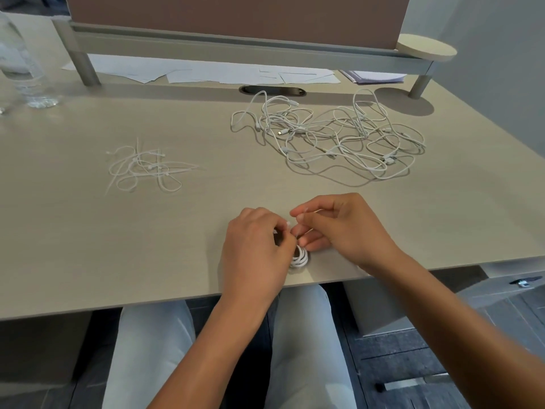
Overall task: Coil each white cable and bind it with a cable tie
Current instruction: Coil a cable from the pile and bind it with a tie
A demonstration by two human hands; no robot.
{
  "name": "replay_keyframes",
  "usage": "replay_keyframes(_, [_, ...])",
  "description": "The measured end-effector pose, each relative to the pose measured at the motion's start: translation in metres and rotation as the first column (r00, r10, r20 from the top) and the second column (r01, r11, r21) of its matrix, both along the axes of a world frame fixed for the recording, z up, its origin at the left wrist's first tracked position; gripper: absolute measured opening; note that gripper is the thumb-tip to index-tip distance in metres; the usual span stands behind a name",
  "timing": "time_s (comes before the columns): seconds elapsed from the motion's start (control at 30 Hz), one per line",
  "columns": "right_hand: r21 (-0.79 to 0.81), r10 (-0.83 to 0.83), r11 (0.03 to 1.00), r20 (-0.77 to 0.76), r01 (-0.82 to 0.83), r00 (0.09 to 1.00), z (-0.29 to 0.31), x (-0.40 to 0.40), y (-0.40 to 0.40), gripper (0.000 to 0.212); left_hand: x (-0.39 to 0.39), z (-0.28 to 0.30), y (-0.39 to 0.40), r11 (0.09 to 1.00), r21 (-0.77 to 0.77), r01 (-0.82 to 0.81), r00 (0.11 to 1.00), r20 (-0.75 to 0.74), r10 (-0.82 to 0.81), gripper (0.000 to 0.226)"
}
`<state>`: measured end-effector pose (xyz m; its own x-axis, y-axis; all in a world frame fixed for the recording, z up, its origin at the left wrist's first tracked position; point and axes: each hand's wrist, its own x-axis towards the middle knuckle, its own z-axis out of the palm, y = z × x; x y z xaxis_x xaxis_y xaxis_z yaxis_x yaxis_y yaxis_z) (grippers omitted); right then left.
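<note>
No readable txt, labels, brands, nos. or signs anywhere in view. Paper sheets (206, 73) at 12 o'clock on the worktop (88, 231) look blank or too blurred to read; stack of sheets (371, 76) at 1 o'clock likewise, faint lines only, nothing legible. Clear bottle (20, 60) at 10 o'clock shows no legible label.
</note>
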<state>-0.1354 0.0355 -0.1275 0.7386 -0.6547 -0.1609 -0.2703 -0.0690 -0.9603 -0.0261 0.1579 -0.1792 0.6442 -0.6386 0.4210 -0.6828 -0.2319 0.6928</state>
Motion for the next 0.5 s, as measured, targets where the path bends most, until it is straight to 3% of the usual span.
replay_keyframes(0.27, [0.076, -0.180, 0.982, 0.095, 0.173, 0.979, -0.009, -0.006, 0.019, 0.011, -0.005, -0.003, 0.007, 0.998, -0.066, -0.011, 0.995, 0.098, 0.018, 0.005])
replay_keyframes(0.5, [0.008, -0.225, 0.974, 0.167, 0.227, 0.960, -0.011, -0.011, 0.035, 0.013, -0.007, -0.004, 0.008, 0.997, -0.055, 0.049, 0.988, 0.152, -0.040, 0.018])
